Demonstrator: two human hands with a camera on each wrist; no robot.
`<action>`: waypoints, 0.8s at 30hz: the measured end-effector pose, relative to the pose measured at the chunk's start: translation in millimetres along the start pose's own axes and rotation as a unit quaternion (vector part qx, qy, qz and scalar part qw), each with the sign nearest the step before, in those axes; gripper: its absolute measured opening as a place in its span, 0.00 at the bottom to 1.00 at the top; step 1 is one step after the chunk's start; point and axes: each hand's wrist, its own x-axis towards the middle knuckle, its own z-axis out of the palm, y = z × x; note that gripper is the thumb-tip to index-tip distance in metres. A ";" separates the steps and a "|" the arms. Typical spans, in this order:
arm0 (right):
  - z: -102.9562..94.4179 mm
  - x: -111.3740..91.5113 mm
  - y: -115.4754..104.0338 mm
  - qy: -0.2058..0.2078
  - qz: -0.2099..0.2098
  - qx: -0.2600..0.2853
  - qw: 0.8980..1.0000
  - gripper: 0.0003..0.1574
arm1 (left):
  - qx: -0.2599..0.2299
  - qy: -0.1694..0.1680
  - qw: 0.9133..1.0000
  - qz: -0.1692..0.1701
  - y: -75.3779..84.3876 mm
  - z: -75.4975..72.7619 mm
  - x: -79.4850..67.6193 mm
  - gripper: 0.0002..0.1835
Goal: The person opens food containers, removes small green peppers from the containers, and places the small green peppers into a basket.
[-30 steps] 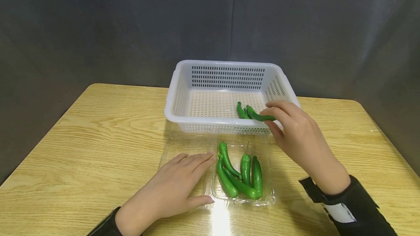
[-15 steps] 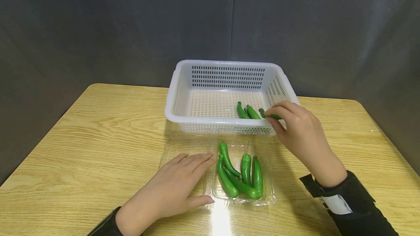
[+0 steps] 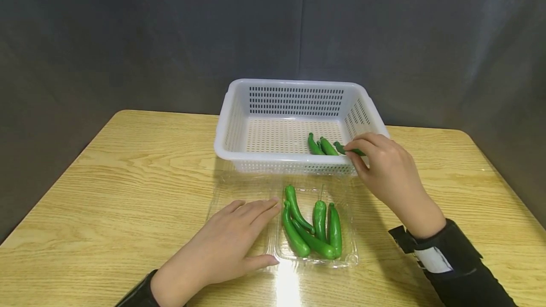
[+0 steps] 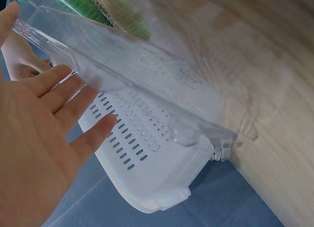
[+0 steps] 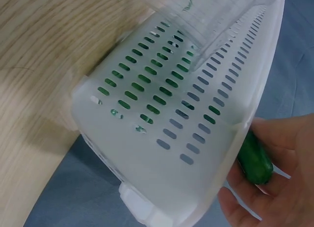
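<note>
Right hand (image 3: 390, 172): fingers pinch pepper (image 5: 256, 161) at basket's (image 3: 294, 157) 4 o'clock. Left hand (image 3: 226, 245): fingers extended, holding nothing; other peppers (image 3: 334, 231) at 3 o'clock.

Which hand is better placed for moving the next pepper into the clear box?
Probably the right hand: it pinches a pepper at the basket; the left hand holds nothing.

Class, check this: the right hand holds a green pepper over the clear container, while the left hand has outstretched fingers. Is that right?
No: the right hand holds the green pepper at the near rim of the white basket, not over the clear container, as the head view shows. The left hand has outstretched fingers.
</note>
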 end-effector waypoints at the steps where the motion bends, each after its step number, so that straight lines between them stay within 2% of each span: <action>1: 0.6 -0.2 0.6 -0.001 0.001 0.000 1.000 0.10 | 0.001 -0.001 1.000 -0.001 0.1 0.0 0.0 0.46; 13: 4.2 -1.1 5.1 -0.011 0.013 -0.005 1.000 0.09 | 0.000 -0.007 1.000 -0.005 0.7 -0.4 0.1 0.46; 24: 5.9 -0.8 8.1 -0.004 0.003 -0.006 1.000 0.08 | 0.004 -0.001 1.000 0.000 0.2 0.7 -0.2 0.46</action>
